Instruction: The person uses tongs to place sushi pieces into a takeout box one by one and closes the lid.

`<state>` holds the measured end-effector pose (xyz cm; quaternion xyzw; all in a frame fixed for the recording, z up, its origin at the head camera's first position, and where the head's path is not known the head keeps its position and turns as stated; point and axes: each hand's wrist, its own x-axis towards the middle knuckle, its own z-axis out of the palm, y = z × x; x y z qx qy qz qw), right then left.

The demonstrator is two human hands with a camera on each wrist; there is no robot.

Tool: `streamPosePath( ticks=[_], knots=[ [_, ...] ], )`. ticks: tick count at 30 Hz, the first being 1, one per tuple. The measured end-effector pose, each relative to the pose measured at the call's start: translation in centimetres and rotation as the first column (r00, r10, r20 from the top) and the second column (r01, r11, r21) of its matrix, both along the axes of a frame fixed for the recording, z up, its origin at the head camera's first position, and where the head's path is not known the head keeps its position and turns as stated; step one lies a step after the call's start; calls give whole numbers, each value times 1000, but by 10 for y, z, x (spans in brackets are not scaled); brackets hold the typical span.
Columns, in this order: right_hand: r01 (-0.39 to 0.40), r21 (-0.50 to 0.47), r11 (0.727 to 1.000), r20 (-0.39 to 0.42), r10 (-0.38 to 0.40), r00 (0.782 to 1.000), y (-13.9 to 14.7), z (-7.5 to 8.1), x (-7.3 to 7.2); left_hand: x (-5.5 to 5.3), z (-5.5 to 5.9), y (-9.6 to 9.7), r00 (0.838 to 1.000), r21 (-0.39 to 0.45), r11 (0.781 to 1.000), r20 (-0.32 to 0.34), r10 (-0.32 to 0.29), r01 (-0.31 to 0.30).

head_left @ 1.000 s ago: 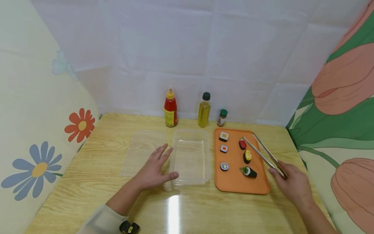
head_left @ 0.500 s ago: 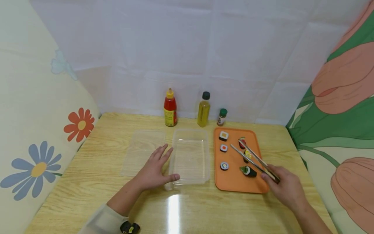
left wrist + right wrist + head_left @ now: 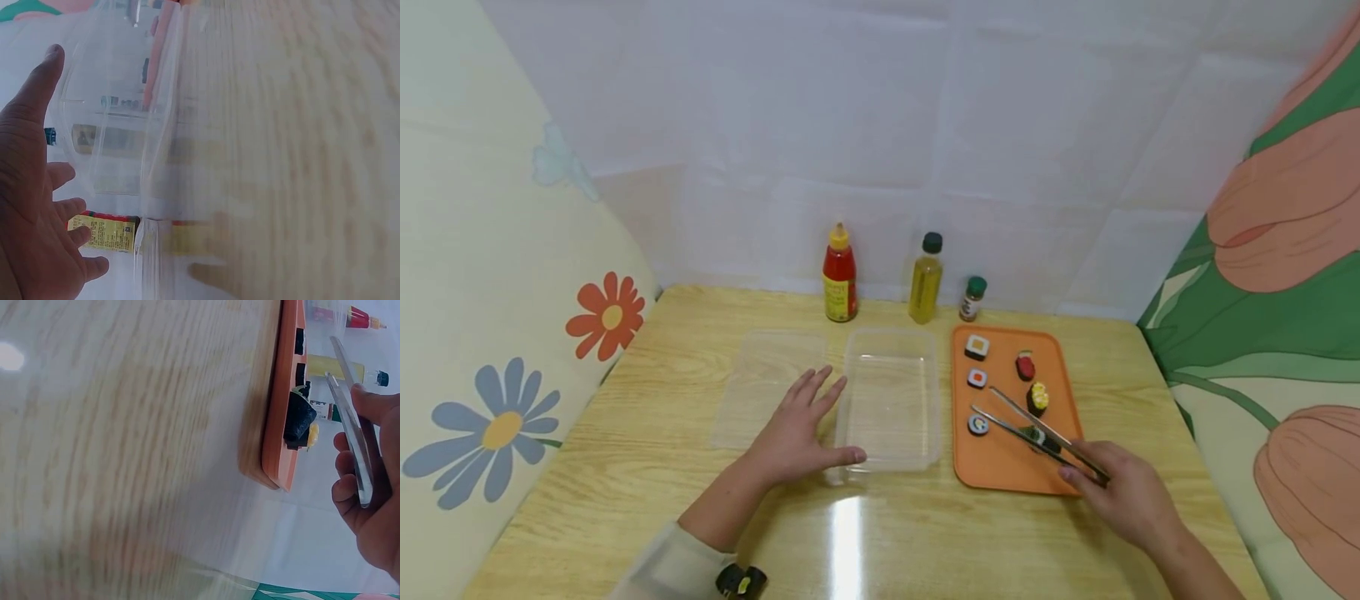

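My right hand grips metal tongs over an orange tray. The tongs' tips are apart, near a round sushi roll with a blue-grey rim, with nothing between them. Under the tongs, a hand roll is partly covered. Also on the tray are a yellow-topped sushi, a red-topped sushi, a small orange-centred roll and a larger yellow-centred roll. My left hand has its fingers spread beside a clear plastic box; contact is unclear.
A clear flat lid lies left of the box, partly behind my left hand. Along the back stand a red sauce bottle, an oil bottle and a small green-capped jar. A white cloth hangs behind them.
My right hand has moved the tongs left and toward me, from the tray's right side across to near the round roll. The left hand has stayed almost still.
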<state>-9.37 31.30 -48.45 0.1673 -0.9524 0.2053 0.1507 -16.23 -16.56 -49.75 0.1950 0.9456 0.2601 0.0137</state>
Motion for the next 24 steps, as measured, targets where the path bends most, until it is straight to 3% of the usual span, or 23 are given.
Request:
streamPosePath(
  ticks=[6, 16, 24],
  knots=[
    [-27, 22, 999, -6, 27, 1000, 1, -3, 4, 0, 2, 1, 1000, 15, 1000, 0, -1, 1],
    [-23, 51, 998, 53, 20, 998, 2, -4, 8, 1, 2, 1, 1000, 33, 999, 8, 0, -1],
    [-32, 81, 996, 27, 30, 999, 3, -9, 9, 0, 0, 0, 1000, 35, 999, -2, -4, 4]
  ],
)
